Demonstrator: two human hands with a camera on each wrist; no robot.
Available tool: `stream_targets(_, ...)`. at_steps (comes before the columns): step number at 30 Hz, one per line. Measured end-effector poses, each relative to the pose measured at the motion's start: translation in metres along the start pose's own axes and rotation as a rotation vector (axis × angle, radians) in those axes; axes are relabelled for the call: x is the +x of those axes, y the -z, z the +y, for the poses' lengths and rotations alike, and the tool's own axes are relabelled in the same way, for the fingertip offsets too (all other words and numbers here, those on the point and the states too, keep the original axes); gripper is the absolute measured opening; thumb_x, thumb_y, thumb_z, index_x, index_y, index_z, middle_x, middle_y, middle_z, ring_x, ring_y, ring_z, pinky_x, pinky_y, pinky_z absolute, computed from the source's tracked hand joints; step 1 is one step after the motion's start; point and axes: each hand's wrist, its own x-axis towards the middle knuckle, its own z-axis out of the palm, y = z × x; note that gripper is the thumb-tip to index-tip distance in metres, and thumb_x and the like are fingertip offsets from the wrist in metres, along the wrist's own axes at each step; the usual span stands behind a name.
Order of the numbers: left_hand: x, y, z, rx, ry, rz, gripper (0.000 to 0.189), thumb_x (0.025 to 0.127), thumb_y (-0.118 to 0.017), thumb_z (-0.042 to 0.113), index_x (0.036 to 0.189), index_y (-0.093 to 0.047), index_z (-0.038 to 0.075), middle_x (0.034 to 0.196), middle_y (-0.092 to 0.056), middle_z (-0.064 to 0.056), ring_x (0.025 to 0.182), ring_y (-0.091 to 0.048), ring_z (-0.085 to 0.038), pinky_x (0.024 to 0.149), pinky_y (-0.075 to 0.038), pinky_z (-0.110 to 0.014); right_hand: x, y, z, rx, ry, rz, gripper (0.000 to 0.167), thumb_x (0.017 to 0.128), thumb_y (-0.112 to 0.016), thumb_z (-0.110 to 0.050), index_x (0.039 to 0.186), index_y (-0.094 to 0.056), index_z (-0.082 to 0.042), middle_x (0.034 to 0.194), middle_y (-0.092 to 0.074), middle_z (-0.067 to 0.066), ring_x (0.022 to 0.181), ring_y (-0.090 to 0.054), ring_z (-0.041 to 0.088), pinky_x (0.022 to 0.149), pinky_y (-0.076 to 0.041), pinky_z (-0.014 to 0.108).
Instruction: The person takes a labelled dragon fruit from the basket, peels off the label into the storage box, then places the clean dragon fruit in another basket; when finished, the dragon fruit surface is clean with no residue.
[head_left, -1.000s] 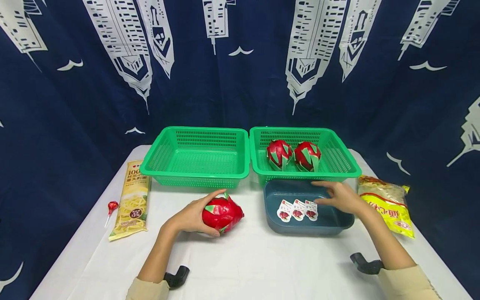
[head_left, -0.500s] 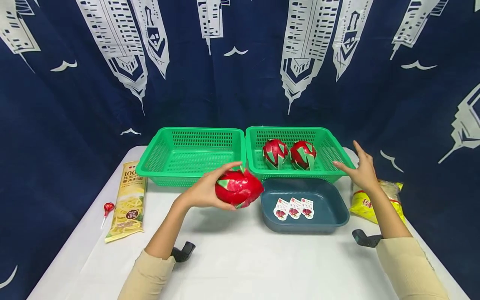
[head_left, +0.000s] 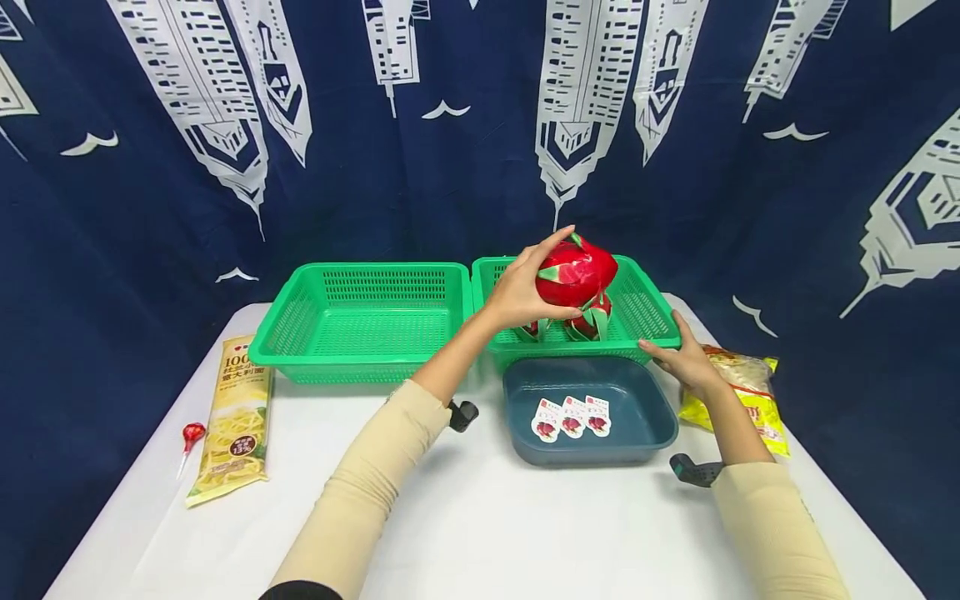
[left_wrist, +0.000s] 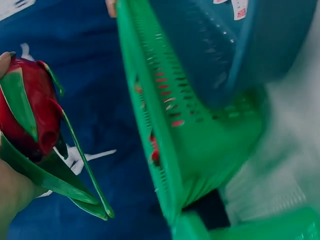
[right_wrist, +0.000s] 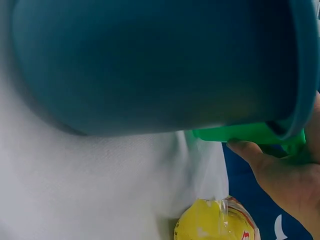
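Observation:
In the head view my left hand (head_left: 517, 293) grips a red dragon fruit (head_left: 577, 271) with green scales, held up over the right green basket (head_left: 555, 350). Two more dragon fruits lie in that basket, partly hidden behind the held fruit and the hand; the right one (head_left: 597, 323) shows better. My right hand (head_left: 688, 360) holds the basket's near right corner, thumb on the front rim and fingers along the side. In the left wrist view the held dragon fruit (left_wrist: 35, 105) appears at the left, beside the basket's tilted-looking rim (left_wrist: 150, 100).
A second green basket (head_left: 360, 362) stands directly left. In front sits a blue-grey tub (head_left: 592, 454) with three dragon-fruit cards (head_left: 572, 417) inside. A yellow noodle bag (head_left: 735, 392) lies right; a pasta packet (head_left: 234, 417) and a red lollipop (head_left: 192, 433) lie left.
My left hand has lifted the dragon fruit from the table and carried it right and back over the right basket. My right hand has left the tub and taken hold of the basket corner.

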Motion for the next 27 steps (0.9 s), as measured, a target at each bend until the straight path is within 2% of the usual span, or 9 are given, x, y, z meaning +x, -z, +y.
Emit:
stream_targets(3,0.016,-0.021,-0.010,0.064,0.042,-0.076,0.102,0.062,-0.081,0.046,0.143,-0.018,0.045,0.126,-0.046,-0.002,0.112,-0.045,-0.014,0.079,-0.048,-0.024,0.002,-0.001,0.002,-0.010,-0.004,0.013,0.106,0.086,-0.067,-0.027,0.144,0.022,-0.026,0.150,0.009,0.022,0.133,-0.016,0.040,0.102,-0.025,0.050)
stream_targets(6,0.025,-0.041,-0.023,0.116,0.085,-0.150,0.102,0.063,-0.078,0.052,0.144,-0.015,0.046,0.123,-0.049,-0.003,0.109,-0.047,-0.015,0.079,-0.048,-0.025,0.002,0.000,0.003,-0.037,0.006,0.025,0.105,0.085,-0.067,-0.029,0.144,0.020,-0.026,0.150,0.011,0.022,0.133,-0.015,0.041,0.101,-0.026,0.053)
stream_targets(9,0.027,-0.058,-0.037,0.122,0.114,-0.198,0.104,0.061,-0.078,0.055,0.143,-0.014,0.048,0.121,-0.051,-0.004,0.107,-0.048,-0.015,0.078,-0.048,-0.025,0.001,0.000,0.005,-0.058,0.022,0.035,0.104,0.085,-0.067,-0.031,0.145,0.018,-0.024,0.150,0.010,0.022,0.133,-0.016,0.043,0.100,-0.027,0.054)
stream_targets(12,0.024,-0.070,-0.046,0.082,0.137,-0.228,0.106,0.061,-0.080,0.053,0.144,-0.016,0.046,0.122,-0.052,-0.006,0.108,-0.049,-0.016,0.079,-0.048,-0.026,0.001,0.001,0.007,-0.066,0.032,0.041,0.103,0.085,-0.067,-0.029,0.146,0.017,-0.022,0.150,0.009,0.023,0.132,-0.016,0.043,0.099,-0.028,0.055)
stream_targets(18,0.012,-0.078,-0.060,0.037,0.205,-0.246,0.103,0.062,-0.079,0.053,0.143,-0.015,0.049,0.127,-0.051,-0.003,0.109,-0.051,-0.018,0.081,-0.048,-0.028,0.000,-0.003,0.008,-0.074,0.043,0.046,0.102,0.085,-0.067,-0.030,0.146,0.015,-0.023,0.150,0.009,0.022,0.133,-0.016,0.043,0.099,-0.029,0.055)
stream_targets(21,0.010,-0.078,-0.063,0.049,0.240,-0.249,0.098,0.064,-0.076,0.056,0.142,-0.017,0.050,0.126,-0.052,-0.002,0.108,-0.051,-0.019,0.080,-0.048,-0.030,0.000,-0.003,0.006,-0.090,0.057,0.061,0.102,0.085,-0.066,-0.034,0.147,0.014,-0.023,0.150,0.005,0.023,0.132,-0.017,0.043,0.099,-0.029,0.054)
stream_targets(27,0.011,-0.080,-0.063,0.077,0.287,-0.296,0.095,0.065,-0.071,0.063,0.143,-0.020,0.047,0.128,-0.051,-0.005,0.111,-0.050,-0.023,0.083,-0.047,-0.035,-0.002,-0.002,0.008,-0.104,0.061,0.079,0.102,0.084,-0.066,-0.037,0.147,0.014,-0.022,0.150,0.001,0.024,0.131,-0.021,0.043,0.099,-0.029,0.054)
